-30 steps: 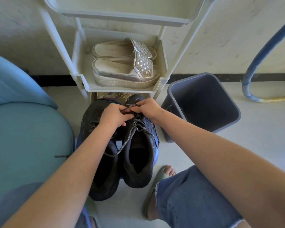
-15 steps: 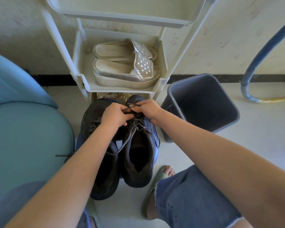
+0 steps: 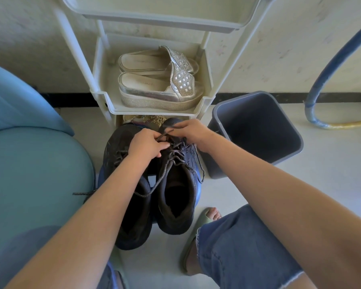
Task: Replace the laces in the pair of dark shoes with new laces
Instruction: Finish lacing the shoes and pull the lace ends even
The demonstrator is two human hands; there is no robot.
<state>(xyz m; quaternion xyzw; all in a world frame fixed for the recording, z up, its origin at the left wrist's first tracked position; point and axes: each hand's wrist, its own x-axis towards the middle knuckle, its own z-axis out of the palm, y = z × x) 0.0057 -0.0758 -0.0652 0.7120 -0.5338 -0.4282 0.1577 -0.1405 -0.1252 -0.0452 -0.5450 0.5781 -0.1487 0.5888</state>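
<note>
The pair of dark shoes stands on a blue stool point(image 3: 198, 189) directly in front of the person, below the cream shoe rack point(image 3: 208, 101). We note that the left shoe point(image 3: 133, 217) and the right shoe point(image 3: 175, 205) sit side by side and touch along their inner edges. Each long axis runs straight away from the person. The toes point at the rack and the heel openings face the camera.

Both shoes are dark brown to black, ankle-high, with padded collars and scuffed uppers. The lace point(image 3: 154, 187) of the right shoe is a dark grey speckled cord. It is slack, and it bunches in loose loops over the tongue. One strand trails across the collar of the left shoe, and another hangs over the outer side of the right shoe. A lace end from the left shoe lies toward the blue seat point(image 3: 29, 163).

Both hands work at the toe end of the right shoe's lacing. The left hand point(image 3: 147, 143) has a closed grip: thumb and fingers pinch the lace, and its tip projects between the two hands. The right hand point(image 3: 193, 132) also has a closed grip, with its fingers curled down onto the lace rows. We cannot tell which strand it holds.

A grey bin point(image 3: 290, 134) stands on the floor point(image 3: 311, 184) just right of the shoes. Silver sandals point(image 3: 158, 88) occupy the rack's shelf.
</note>
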